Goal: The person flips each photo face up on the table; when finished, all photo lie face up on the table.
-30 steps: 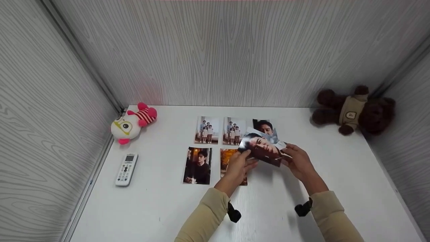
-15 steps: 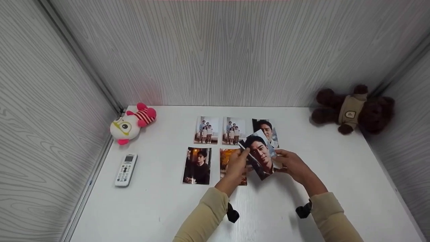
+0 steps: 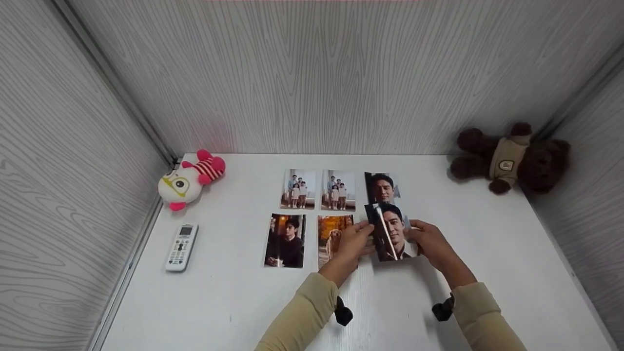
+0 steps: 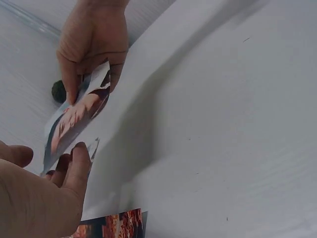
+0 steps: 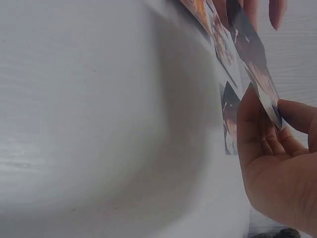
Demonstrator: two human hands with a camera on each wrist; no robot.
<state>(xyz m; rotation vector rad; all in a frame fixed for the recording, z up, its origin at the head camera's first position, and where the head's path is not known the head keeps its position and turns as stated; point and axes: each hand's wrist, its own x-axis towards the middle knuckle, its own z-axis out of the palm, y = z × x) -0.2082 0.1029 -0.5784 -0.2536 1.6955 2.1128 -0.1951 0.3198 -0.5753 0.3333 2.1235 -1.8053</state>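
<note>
Both hands have a glossy portrait photo (image 3: 392, 231) between them, raised and tilted above the white table. The right hand (image 3: 430, 241) pinches its right edge, thumb in front and fingers behind, as the right wrist view shows. At the left edge is the left hand (image 3: 352, 243); its fingers (image 4: 74, 166) curl behind the photo, while its thumb stands a little off it in the wrist views. The raised photo partly covers a similar portrait print (image 3: 382, 187) on the table. The left hand and wrist partly hide a dog photo (image 3: 331, 234) with autumn leaves.
Two family photos (image 3: 298, 189) lie side by side at the back, and a dark portrait photo (image 3: 285, 241) lies in front of them. A white remote control (image 3: 182, 247) and a pink-and-white plush toy (image 3: 190, 180) are at left. A brown teddy bear (image 3: 509, 158) lies back right.
The held photo has turned from a sideways slant to nearly upright and come a little toward the front. The hands have shifted with it, uncovering more of the dog photo.
</note>
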